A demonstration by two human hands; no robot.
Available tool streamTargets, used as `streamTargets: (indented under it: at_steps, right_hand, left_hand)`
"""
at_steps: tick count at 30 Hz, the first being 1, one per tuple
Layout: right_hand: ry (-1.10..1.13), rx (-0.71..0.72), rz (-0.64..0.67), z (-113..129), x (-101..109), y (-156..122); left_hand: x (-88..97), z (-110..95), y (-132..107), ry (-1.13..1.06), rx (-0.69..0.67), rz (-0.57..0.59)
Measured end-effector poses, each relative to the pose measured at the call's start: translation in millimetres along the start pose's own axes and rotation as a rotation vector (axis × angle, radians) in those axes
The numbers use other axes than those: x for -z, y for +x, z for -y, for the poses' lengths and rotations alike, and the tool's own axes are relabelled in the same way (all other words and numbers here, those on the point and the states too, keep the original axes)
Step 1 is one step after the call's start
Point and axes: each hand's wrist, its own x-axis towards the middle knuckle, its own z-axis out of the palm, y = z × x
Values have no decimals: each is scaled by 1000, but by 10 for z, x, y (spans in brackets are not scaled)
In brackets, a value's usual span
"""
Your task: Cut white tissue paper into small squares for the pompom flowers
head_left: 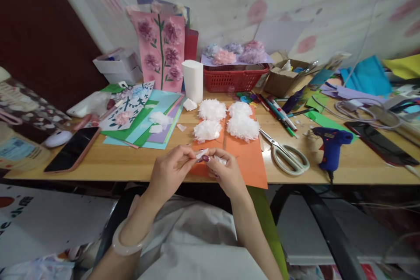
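Observation:
My left hand (170,170) and my right hand (226,173) meet at the table's front edge, both pinched on a small folded piece of white tissue paper (202,155). Just beyond them lies an orange paper sheet (244,153) with several fluffy white tissue flowers (211,110) on its far half. A white tissue roll (193,81) stands upright behind the flowers. A pale bangle (126,245) sits on my left wrist.
Scissors (288,155) and a blue glue gun (331,146) lie to the right, markers (278,111) beyond them. A phone (72,148) and stacked coloured sheets (147,122) lie left. A red basket (234,78), a cardboard box (282,79) and a pink flower card (161,50) stand at the back.

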Motion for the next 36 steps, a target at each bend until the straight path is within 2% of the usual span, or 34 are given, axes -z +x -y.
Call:
streamTargets:
  at_steps: [5, 9, 17, 24, 29, 32, 36]
  right_hand:
    - [17, -11, 25, 2, 10, 5]
    - [37, -21, 33, 4, 30, 8]
    - [80, -20, 28, 49, 4, -2]
    - [72, -13, 22, 40, 4, 8]
    - [22, 4, 27, -12, 30, 10]
    - [-20, 18, 27, -30, 28, 9]
    - [-64, 43, 42, -20, 10, 6]
  left_hand:
    - [16, 11, -7, 134, -114, 32]
    - [11, 11, -1, 148, -140, 50]
    - [-26, 27, -34, 21, 51, 52]
    - [-11, 25, -46, 56, 26, 126]
    - [9, 50, -49, 49, 51, 95]
    - [26, 50, -40, 84, 13, 92]
    - [58, 19, -23, 195, -119, 94]
